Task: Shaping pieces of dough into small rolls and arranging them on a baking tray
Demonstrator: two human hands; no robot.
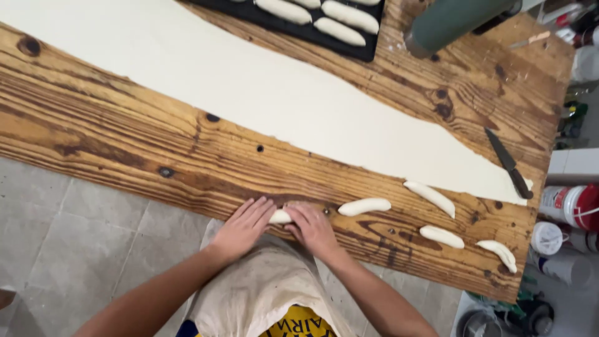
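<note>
We see both hands pressed flat on one small pale roll of dough [281, 216] at the near edge of the long, knotty brown wooden table [125, 143]. The left hand [244, 226] lies with its fingers spread over the roll's left end, and the right hand [312, 228] covers its right end; neither hand is closed around it, the palms and fingers simply rest open on top, with only a short middle stretch of dough showing between them.

To the right of the hands we count four more shaped dough rolls lying loose on the wood: one just beside the right hand [364, 206], one further right and tilted [430, 198], one nearer the table edge [442, 236], and one curved piece near the corner [499, 254]. They lie apart from each other.

Behind them a single wide sheet of rolled-out pale dough [249, 87] runs diagonally across the table, narrowing toward the right. At its narrow end lies one dark-handled knife [508, 163], its handle on the tip of the sheet.

At the far edge stands one black baking tray [281, 25], on which we can count at least four dough rolls, the rest cut off by the frame. A dark green cylinder [452, 22] lies beside it. A cream cloth apron [262, 293] covers the person's front.
</note>
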